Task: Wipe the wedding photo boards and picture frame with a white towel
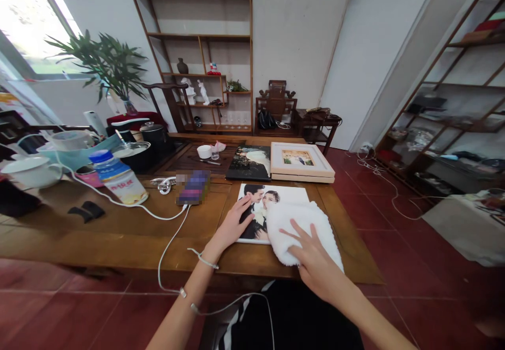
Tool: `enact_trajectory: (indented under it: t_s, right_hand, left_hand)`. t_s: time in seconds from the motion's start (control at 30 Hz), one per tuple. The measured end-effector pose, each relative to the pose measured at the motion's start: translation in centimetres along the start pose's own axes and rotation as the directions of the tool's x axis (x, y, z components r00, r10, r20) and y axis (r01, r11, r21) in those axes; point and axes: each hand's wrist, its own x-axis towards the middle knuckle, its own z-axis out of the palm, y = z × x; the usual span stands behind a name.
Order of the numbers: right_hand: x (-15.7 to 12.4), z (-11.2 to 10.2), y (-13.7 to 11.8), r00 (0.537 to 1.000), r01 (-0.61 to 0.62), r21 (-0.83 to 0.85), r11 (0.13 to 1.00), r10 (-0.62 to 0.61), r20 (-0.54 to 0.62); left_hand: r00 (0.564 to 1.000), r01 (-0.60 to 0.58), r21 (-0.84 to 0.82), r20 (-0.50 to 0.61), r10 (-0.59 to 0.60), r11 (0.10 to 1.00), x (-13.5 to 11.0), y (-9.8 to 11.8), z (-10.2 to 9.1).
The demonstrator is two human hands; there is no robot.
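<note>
A photo panel (250, 229) with a picture of a couple lies flat near the table's front edge. My left hand (235, 218) rests on its left side with fingers stretched out. On the panel's right part lies a white fluffy cloth (325, 234), which hides that portion and hangs past its edge. My right hand (311, 250) presses flat on the cloth, fingers spread. Behind the panel are a dark photo panel (248, 162) and a framed photo (302, 158) in a pale frame, side by side.
On the wooden table (205, 242) to the left are a phone (193, 187) with a white cable (168, 239), a blue-capped bottle (120, 176), a white mug (31, 171) and dark pots (153, 139). A white cup (204, 152) stands farther back. The cable passes near my left arm.
</note>
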Motion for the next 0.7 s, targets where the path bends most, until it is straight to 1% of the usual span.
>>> enact_trajectory:
  t_s: [0.1,0.17,0.33,0.43,0.5,0.57,0.7]
  right_hand:
    - [1.0,-0.2,0.5,1.0,-0.004,0.019,1.0,0.004,0.003]
    - [2.7,-0.3,1.9,1.0,-0.023,0.019,1.0,0.023,-0.018]
    - [8.2,-0.6,6.3,0.992,-0.107,-0.003,0.994,0.107,-0.065]
    - [10.2,-0.6,7.8,0.982,-0.164,0.006,0.986,0.164,-0.094]
    - [10.3,-0.5,7.9,0.98,-0.172,-0.006,0.985,0.17,-0.104]
    - [9.3,-0.3,7.4,0.982,-0.16,-0.026,0.987,0.157,-0.109]
    - [4.9,0.2,4.6,0.987,-0.121,-0.026,0.992,0.117,-0.105]
  left_hand:
    - [1.0,0.003,0.008,0.008,-0.003,1.0,0.0,0.0,0.0]
    - [1.0,-0.006,0.012,0.015,0.005,1.0,0.0,-0.2,-0.1]
    - [1.0,-0.017,0.011,0.023,0.016,1.0,0.1,-0.3,-0.1]
    - [1.0,-0.006,0.012,0.023,0.006,1.0,0.1,-0.1,-0.2]
    - [1.0,0.004,0.017,0.027,-0.004,1.0,0.2,0.1,-0.2]
    - [0.999,0.009,0.024,0.036,-0.01,1.0,0.2,0.1,-0.2]
    - [1.0,0.012,0.02,0.023,-0.012,1.0,0.2,0.0,0.0]
